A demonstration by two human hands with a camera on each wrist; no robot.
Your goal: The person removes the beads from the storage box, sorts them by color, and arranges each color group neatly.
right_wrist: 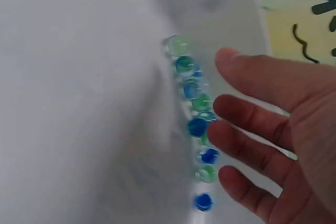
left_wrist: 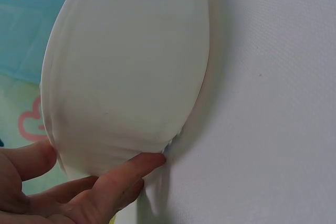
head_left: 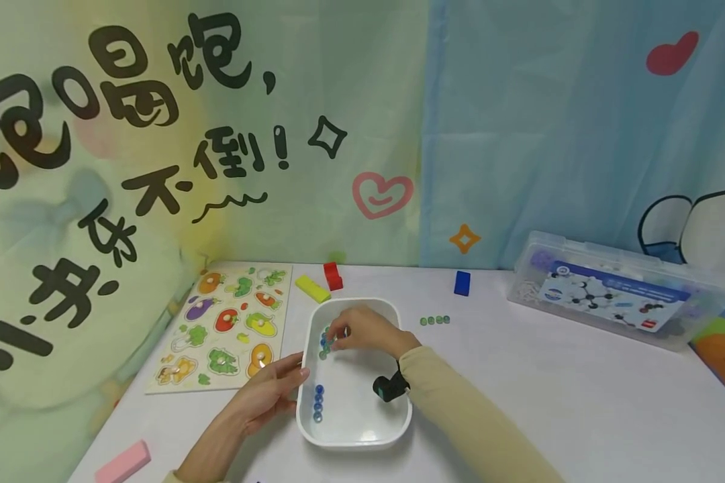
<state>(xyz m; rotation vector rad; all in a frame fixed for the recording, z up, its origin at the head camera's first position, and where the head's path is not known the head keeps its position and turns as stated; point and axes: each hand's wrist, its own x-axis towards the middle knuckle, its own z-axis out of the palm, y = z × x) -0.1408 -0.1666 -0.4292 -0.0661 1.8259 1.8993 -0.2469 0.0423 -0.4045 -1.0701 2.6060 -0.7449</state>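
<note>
A white tray [head_left: 362, 409] with rounded corners stands on the table. My left hand [head_left: 268, 392] grips its left side, the thumb up at the rim and the fingers against the outer wall [left_wrist: 126, 66]. Inside the tray, my right hand [head_left: 365, 332] reaches to the far left, palm toward a cluster of blue and green glass beads [right_wrist: 197, 127] lined along the wall. Its fingers are spread and loosely bent, fingertips right beside the beads, with nothing held between them. Several blue beads [head_left: 318, 402] lie in a row along the tray's near left wall.
Several green beads [head_left: 435, 320] sit in a row right of the tray. Behind it are yellow [head_left: 313, 288], red [head_left: 333, 276] and blue [head_left: 462, 283] blocks. A vegetable puzzle board [head_left: 217, 335] lies left, a pink block [head_left: 123, 461] front left, a clear plastic case [head_left: 610, 295] back right.
</note>
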